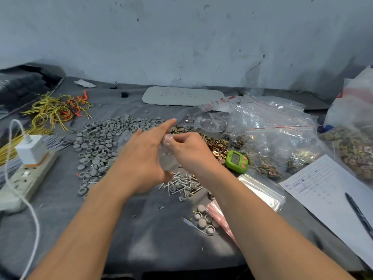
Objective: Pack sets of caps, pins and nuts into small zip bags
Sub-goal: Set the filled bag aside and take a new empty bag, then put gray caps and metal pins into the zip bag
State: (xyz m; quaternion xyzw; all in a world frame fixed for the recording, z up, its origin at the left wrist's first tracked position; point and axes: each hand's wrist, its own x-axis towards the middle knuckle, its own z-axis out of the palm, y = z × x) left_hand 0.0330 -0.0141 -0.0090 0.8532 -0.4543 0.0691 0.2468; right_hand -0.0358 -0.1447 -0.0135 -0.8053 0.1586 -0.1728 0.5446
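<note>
Just above the pile of pins, a clear zip bag hangs long axis upright between both hands, its mouth uppermost. The right hand pinches the top edge and the left hand grips its side. Caps lie left of the pins, nuts beyond.

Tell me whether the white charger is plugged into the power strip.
Plugged in: the charger stands seated on the power strip, its white cable looping away.

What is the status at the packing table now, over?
Both busy: left hand and right hand hold small zip bag, right pinching its top. Bag contents unclear. Loose pins right beneath, caps to the left; nothing blocking.
</note>
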